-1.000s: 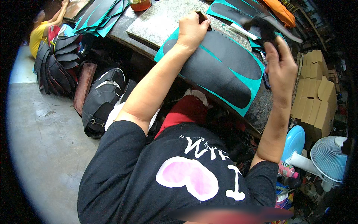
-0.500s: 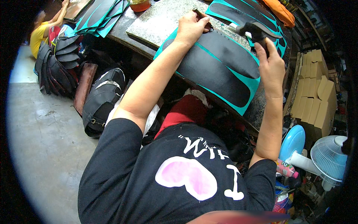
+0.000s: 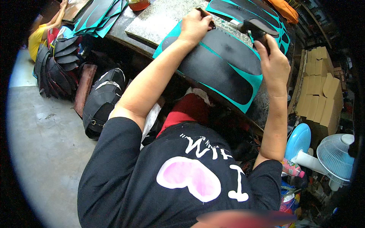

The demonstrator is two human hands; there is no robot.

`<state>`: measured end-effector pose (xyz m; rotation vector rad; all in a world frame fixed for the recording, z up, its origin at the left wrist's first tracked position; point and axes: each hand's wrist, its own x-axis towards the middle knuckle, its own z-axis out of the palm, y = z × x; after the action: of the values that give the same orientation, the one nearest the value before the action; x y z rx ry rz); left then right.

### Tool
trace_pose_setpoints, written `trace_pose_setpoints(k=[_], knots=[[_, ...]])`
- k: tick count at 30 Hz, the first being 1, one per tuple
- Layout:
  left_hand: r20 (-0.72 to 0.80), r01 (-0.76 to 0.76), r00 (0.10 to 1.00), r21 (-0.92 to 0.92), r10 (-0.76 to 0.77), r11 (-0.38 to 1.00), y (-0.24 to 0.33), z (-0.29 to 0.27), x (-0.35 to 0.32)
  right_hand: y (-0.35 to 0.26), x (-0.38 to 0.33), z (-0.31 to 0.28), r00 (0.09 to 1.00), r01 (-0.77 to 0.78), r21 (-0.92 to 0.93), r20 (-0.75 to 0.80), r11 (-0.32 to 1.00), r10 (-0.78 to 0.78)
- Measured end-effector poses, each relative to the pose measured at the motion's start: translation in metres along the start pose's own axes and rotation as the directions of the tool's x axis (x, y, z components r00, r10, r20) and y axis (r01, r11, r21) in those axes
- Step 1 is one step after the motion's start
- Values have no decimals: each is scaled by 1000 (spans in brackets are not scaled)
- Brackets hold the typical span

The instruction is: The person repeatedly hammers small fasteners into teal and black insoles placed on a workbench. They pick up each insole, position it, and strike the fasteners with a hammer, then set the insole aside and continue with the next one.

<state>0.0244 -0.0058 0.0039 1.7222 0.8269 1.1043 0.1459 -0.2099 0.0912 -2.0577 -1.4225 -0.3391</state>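
Note:
My left hand [image 3: 195, 27] is closed round a short dark punch [image 3: 203, 12], its lower end at the upper edge of a teal sheet [image 3: 255, 84]. The sheet carries large black sole-shaped panels [image 3: 220, 72], and a row of small marks runs along the edge by the punch. To the right, my right hand [image 3: 274, 62] grips the dark handle of a hammer [image 3: 261, 37]. Its greyish head [image 3: 236, 24] is raised a little to the right of the punch, apart from it. The punch's tip is hidden by my fingers.
Under the sheet lies a speckled stone slab [image 3: 148, 28] on the workbench. More teal sheets [image 3: 99, 17] are stacked at the left, others [image 3: 228, 8] behind. A jar [image 3: 138, 4], orange cloth [image 3: 284, 10], cardboard boxes [image 3: 317, 91] and a fan [image 3: 334, 157] surround the bench. Another person [image 3: 38, 41] sits far left.
The hammer has swung, its head now turned toward the punch. My left hand keeps the punch at the sheet's edge. The whole view has shifted slightly.

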Motion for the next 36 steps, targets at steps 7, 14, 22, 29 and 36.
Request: trace_pose_setpoints(k=[7, 14, 22, 29, 36], knots=[[148, -352, 933, 203, 327, 914, -4, 1, 0, -19, 6, -43, 924, 245, 257, -353, 935, -145], [135, -470, 882, 321, 452, 822, 13, 10, -11, -7, -2, -1, 1000, -2, -24, 11, 1000, 2], [125, -428, 903, 209, 410, 879, 1, 12, 0, -6, -3, -44, 954, 193, 251, -274, 948, -122], [272, -565, 825, 415, 495, 714, 12, 20, -9, -5, -8, -4, 986, -160, 35, 50, 986, 158], [229, -129, 964, -33, 133, 991, 7, 18, -1, -4, -6, -48, 975, 89, 191, -218, 978, -47]])
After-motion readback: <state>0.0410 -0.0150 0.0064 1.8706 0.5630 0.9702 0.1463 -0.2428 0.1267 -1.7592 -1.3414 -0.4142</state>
